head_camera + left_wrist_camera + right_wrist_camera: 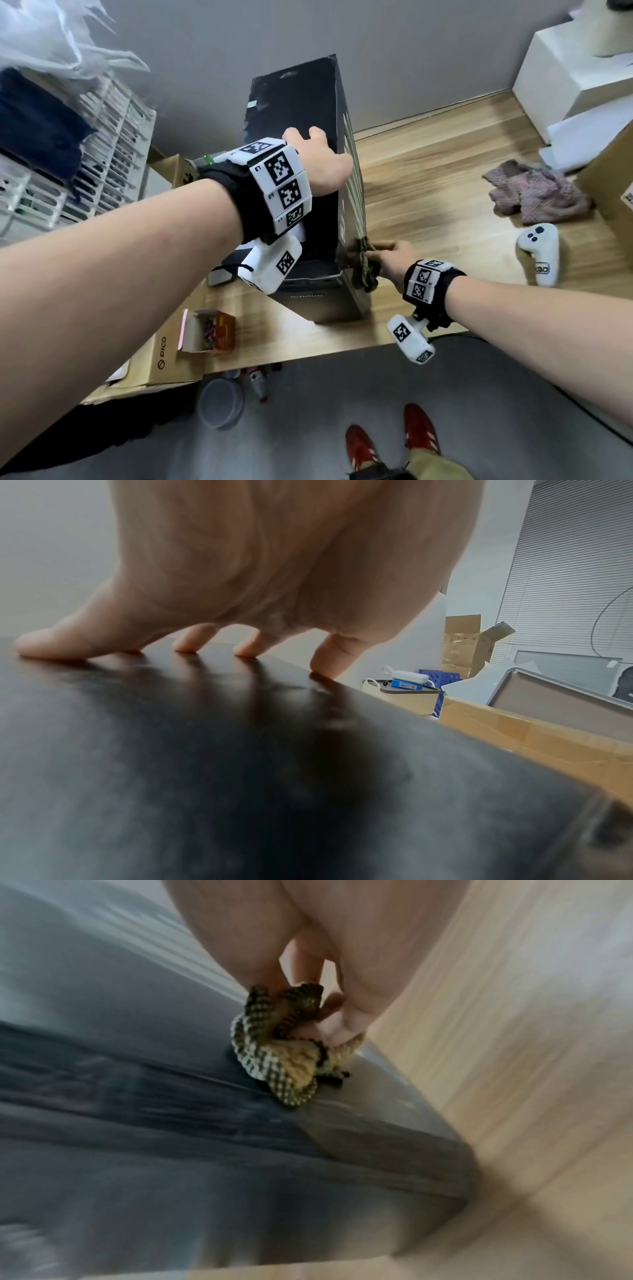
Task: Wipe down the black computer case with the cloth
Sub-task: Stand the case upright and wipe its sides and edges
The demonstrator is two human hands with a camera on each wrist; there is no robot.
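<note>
Bunched in the curled fingers of the right hand (385, 260), the cloth (284, 1045) is being pressed against the black computer case (301, 113). Its top is being steadied by the left hand (322, 164), fingertips (186, 646) spread and holding nothing.

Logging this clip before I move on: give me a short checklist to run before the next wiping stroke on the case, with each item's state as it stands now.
1. Cloth in hand: ok. The right hand grips the bunched checkered cloth.
2. Cloth touching the black computer case: ok, pressed to its right side near the front edge.
3. Case steadied: ok. The left hand rests on top, fingers spread on the panel.
4. Case upright on the wooden table: ok.
5. Stroke path clear: ok. The white controller and the pinkish rag lie apart from the case.
6. Side already clean: cannot tell, the picture is blurred.
</note>
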